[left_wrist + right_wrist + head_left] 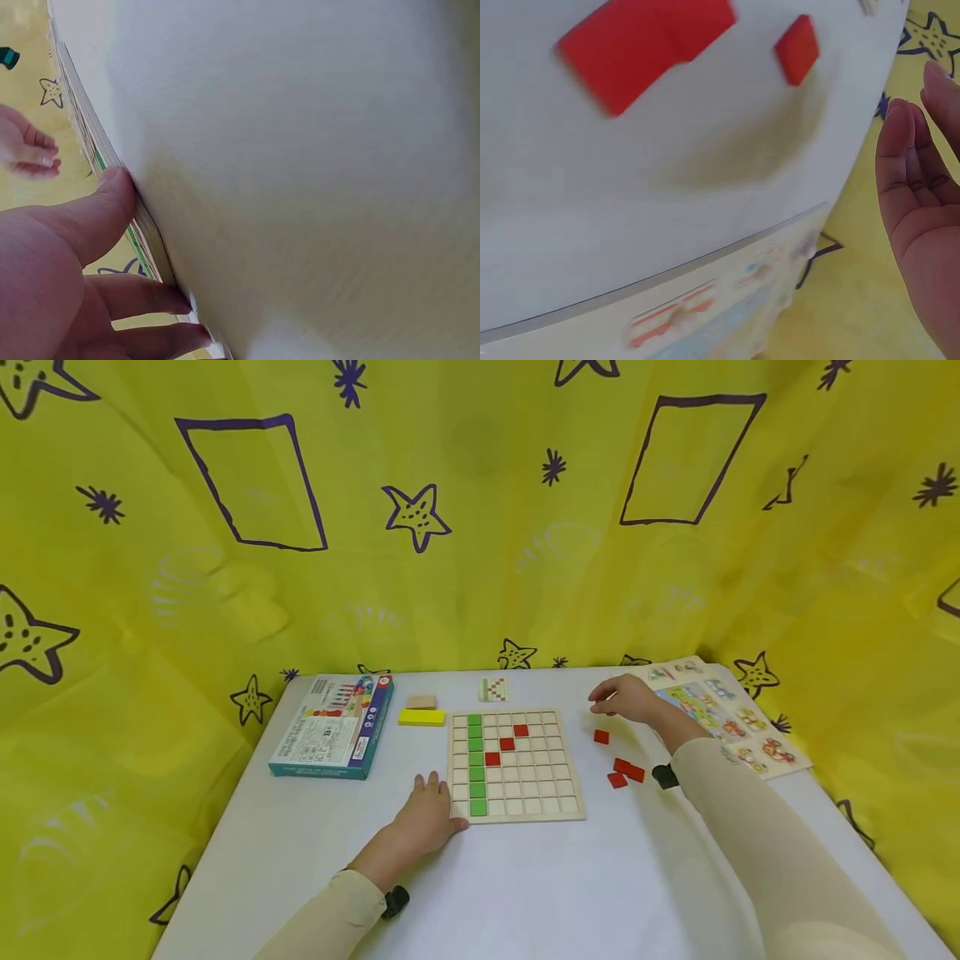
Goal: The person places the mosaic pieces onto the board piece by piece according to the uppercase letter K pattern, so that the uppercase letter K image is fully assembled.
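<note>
A wooden grid board [534, 793] lies on the table, with a column of green square tiles [477, 759] and a diagonal of three red tiles [507, 744] on it. My left hand [424, 814] rests at its near left corner, the thumb touching the near edge and the fingers along the left side. The left wrist view shows the thumb [112, 214] against the board's edge [154, 236]. Above a loose red tile [602, 737] right of the board hovers my right hand [628, 698], fingers loosely bent and holding nothing. Several more red tiles [628, 768] lie nearer me.
A small pattern card [494, 690] lies behind the board. To the left are a yellow block [422, 717], a wooden piece [421, 702] and a flat game box [330, 727]. A picture puzzle board [780, 767] lies at the right, partly under my right arm.
</note>
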`<act>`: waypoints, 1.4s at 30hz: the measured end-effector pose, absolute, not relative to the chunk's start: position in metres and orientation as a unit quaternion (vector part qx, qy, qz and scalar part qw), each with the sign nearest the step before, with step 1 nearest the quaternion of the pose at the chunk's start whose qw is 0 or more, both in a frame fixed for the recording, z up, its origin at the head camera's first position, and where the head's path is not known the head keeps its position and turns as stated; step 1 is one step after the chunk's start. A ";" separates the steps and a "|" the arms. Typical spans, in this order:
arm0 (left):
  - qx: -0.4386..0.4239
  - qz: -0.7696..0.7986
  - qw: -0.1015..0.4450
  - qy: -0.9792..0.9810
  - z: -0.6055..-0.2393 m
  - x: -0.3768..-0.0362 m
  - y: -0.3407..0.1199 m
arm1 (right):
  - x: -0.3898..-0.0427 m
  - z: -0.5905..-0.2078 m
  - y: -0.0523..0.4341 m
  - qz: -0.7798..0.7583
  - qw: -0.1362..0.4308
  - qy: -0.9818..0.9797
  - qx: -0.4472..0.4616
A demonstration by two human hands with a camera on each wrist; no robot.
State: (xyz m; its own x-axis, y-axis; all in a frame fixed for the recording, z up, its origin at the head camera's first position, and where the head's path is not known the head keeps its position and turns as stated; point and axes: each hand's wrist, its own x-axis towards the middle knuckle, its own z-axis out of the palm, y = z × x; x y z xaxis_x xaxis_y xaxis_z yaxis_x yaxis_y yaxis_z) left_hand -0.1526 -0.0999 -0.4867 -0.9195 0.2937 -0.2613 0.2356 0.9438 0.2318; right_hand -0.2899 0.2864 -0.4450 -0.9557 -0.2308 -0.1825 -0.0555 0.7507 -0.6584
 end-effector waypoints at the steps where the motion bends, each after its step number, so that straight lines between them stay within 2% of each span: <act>1: 0.136 0.098 0.148 0.975 -0.486 -0.152 -0.100 | -0.288 -0.448 0.290 -0.345 0.128 0.927 -0.076; 10: 0.139 0.098 0.144 0.975 -0.488 -0.152 -0.100 | -0.277 -0.470 0.310 -0.340 0.152 0.927 -0.038; 20: 0.141 0.107 0.144 0.974 -0.487 -0.151 -0.101 | -0.274 -0.485 0.301 -0.304 0.148 0.938 -0.071; 31: 0.140 0.100 0.139 0.975 -0.486 -0.151 -0.101 | -0.271 -0.479 0.292 -0.309 0.130 0.938 -0.088; 42: 0.150 0.083 0.131 0.976 -0.490 -0.152 -0.102 | -0.286 -0.466 0.294 -0.369 0.149 0.912 -0.104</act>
